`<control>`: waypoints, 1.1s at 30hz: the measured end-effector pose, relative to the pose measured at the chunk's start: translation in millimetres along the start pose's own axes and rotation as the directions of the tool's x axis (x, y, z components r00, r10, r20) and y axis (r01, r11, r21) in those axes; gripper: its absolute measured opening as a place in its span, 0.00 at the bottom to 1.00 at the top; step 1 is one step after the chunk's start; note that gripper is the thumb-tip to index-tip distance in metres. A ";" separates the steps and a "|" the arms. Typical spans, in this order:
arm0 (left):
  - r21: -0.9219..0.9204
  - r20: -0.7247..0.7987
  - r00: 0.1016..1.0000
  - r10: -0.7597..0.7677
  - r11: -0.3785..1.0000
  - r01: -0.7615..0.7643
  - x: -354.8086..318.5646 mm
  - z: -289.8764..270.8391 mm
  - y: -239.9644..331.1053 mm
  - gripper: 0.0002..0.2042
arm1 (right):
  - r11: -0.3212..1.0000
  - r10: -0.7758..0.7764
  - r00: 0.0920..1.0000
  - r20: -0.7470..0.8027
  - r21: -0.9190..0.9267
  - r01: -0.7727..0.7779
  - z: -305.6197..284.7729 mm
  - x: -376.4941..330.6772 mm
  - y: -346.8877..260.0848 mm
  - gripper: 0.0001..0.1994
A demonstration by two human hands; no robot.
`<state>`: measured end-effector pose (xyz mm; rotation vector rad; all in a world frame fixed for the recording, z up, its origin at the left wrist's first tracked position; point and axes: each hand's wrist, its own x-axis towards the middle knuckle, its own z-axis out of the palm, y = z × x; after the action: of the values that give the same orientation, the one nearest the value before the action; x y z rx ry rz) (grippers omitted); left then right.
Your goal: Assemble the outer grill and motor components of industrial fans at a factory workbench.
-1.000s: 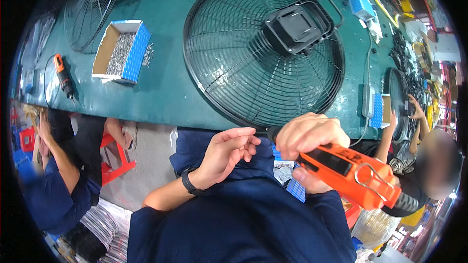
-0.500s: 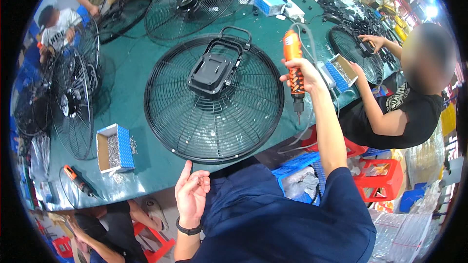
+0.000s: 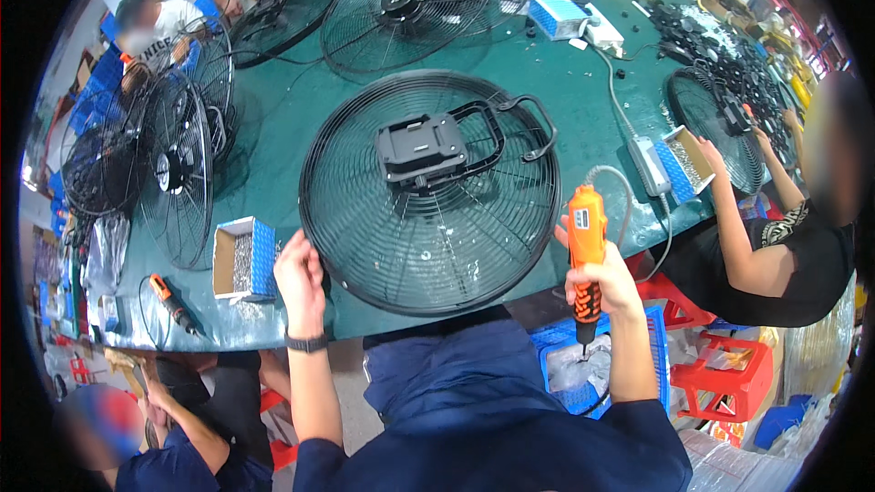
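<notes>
A large round black fan with a wire guard (image 3: 447, 251) lies flat on the green table in front of me. A black rectangular housing (image 3: 420, 148) sits at its middle, and a black looped handle (image 3: 540, 126) reaches out to its right rim. My right hand (image 3: 609, 284) grips an orange electric screwdriver (image 3: 586, 230), bit down, beside the fan's lower right rim. My left hand (image 3: 299, 275) is at the lower left rim with its fingers curled; whether they hold something small is hidden. Left of it stands a blue-and-white box of screws (image 3: 244, 260).
A second orange screwdriver (image 3: 171, 303) lies at the table's left front. More fans (image 3: 173, 169) stand at the left, others at the back. A co-worker's hands are at a fan (image 3: 715, 128) on the right, near another screw box (image 3: 684, 164) and a power adapter (image 3: 650, 164).
The fan has turned clockwise, its handle swinging from the far side to the right. My right hand has come nearer with the screwdriver. My left hand has moved left along the rim, fingers more curled.
</notes>
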<state>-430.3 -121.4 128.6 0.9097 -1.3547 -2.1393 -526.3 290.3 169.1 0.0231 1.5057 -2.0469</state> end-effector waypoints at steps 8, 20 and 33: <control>-0.160 0.095 0.995 0.038 0.987 -0.023 -42.8 -3.6 -5.8 0.18 | 0.949 -0.301 0.952 -0.060 -0.118 0.293 3.2 -27.5 2.2 0.31; -0.178 0.424 0.669 -0.611 0.668 0.723 -150.7 36.1 -71.5 0.09 | 0.632 -0.775 0.585 0.238 0.291 0.718 71.9 -34.6 -0.6 0.22; -0.225 0.592 0.603 -0.536 0.608 0.761 -148.3 39.0 -79.0 0.07 | 0.485 -0.851 0.374 0.370 0.276 0.830 96.6 -41.7 14.5 0.25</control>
<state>-359.3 34.9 111.8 0.7942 -0.5938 -3.2724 -454.1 221.6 205.7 -1.4408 1.2242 -2.5380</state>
